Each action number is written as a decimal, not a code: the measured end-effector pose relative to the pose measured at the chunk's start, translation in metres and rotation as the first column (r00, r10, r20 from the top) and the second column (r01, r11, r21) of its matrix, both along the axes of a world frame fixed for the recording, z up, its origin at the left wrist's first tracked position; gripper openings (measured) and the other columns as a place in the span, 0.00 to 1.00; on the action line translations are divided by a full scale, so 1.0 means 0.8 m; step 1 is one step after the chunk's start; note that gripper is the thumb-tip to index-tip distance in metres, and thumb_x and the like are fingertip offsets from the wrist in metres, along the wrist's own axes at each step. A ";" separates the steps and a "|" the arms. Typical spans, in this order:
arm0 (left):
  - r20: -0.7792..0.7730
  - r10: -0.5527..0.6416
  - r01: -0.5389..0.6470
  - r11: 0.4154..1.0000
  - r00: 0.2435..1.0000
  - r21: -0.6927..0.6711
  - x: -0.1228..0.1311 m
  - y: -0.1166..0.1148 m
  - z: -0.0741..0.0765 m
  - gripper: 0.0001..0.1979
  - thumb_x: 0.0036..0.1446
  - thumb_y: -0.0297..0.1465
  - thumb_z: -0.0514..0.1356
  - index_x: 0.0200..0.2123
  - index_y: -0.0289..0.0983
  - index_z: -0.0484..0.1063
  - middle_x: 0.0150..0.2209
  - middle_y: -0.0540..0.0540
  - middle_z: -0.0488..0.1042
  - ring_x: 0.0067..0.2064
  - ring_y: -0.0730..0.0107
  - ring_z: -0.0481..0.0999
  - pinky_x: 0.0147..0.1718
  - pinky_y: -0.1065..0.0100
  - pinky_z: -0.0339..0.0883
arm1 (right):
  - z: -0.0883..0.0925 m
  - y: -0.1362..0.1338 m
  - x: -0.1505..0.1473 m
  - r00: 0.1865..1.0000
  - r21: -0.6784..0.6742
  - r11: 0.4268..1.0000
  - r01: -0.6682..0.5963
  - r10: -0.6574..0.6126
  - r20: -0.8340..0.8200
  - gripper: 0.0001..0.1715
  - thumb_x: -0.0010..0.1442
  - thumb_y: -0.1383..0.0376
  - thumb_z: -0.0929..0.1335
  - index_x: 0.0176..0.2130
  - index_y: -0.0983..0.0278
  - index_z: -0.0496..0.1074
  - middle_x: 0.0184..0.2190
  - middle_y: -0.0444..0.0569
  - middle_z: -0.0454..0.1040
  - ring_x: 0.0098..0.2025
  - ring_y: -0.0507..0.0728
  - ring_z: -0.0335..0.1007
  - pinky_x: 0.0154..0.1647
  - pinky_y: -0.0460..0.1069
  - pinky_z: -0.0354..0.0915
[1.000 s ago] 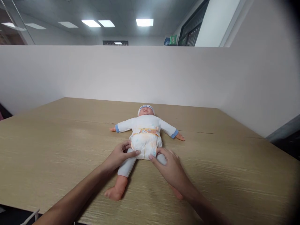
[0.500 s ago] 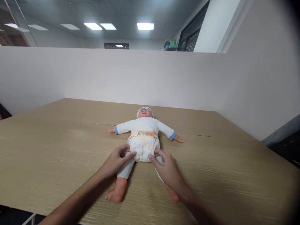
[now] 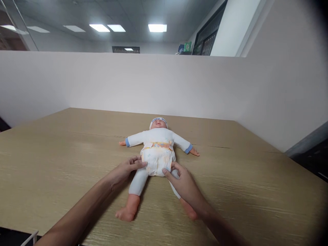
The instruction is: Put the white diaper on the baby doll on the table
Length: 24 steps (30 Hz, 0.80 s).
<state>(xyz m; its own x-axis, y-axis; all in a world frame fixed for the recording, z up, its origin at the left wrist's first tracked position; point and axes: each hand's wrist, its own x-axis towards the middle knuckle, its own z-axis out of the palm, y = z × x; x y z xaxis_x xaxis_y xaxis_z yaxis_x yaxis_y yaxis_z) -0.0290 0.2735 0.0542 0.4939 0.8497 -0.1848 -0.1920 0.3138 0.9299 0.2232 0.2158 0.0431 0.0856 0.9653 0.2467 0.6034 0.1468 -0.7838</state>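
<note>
A baby doll (image 3: 156,138) in white clothes with blue cuffs lies on its back on the wooden table (image 3: 64,153), arms spread, head away from me. It wears a white diaper (image 3: 156,160) with an orange waistband. My left hand (image 3: 125,171) pinches the diaper's edge at the doll's hip on the left side. My right hand (image 3: 183,184) pinches the diaper's lower edge on the right side and covers that thigh. One bare doll foot (image 3: 125,213) points toward me; the other is partly hidden under my right wrist.
A white partition wall (image 3: 153,82) runs along the table's far edge and right side. The table's near edge is at the bottom left. Ceiling lights and a dark doorway show beyond the partition.
My left hand slid up from the doll's thigh to the side of the diaper. My right hand stayed at the diaper's lower right edge. The view shifted slightly.
</note>
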 end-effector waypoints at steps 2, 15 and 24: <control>-0.010 0.069 -0.069 0.998 0.998 0.000 0.001 -0.006 -0.009 0.31 0.48 0.42 0.81 0.50 0.39 0.75 0.46 0.42 0.84 0.47 0.58 0.83 0.53 0.58 0.74 | -0.002 0.001 0.001 1.000 0.005 1.000 -0.007 0.007 -0.018 0.16 0.66 0.49 0.71 0.41 0.57 0.81 0.38 0.51 0.84 0.42 0.65 0.79 0.42 0.55 0.73; -0.281 0.015 0.056 0.969 0.960 0.242 0.013 -0.006 0.005 0.24 0.57 0.49 0.73 0.49 0.38 0.81 0.50 0.41 0.85 0.51 0.50 0.81 0.51 0.55 0.72 | 0.000 -0.002 -0.002 1.000 0.002 1.000 0.017 -0.017 -0.015 0.14 0.65 0.50 0.72 0.41 0.57 0.81 0.40 0.50 0.84 0.44 0.66 0.79 0.44 0.55 0.73; 0.003 0.049 -0.049 0.997 0.999 0.057 0.015 -0.003 -0.009 0.25 0.56 0.47 0.76 0.49 0.35 0.81 0.49 0.38 0.85 0.45 0.57 0.82 0.51 0.59 0.73 | -0.005 0.002 -0.006 0.947 -0.027 0.997 -0.067 0.055 -0.316 0.21 0.66 0.46 0.73 0.44 0.60 0.79 0.41 0.51 0.85 0.44 0.64 0.80 0.48 0.55 0.74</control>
<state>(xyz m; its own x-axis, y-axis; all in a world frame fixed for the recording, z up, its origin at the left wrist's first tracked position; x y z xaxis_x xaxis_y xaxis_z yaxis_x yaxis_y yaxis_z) -0.0170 0.2711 0.0472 0.4517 0.8820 -0.1342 -0.2075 0.2501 0.9457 0.2186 0.2176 0.0394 0.0933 0.9791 0.1809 0.3162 0.1431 -0.9378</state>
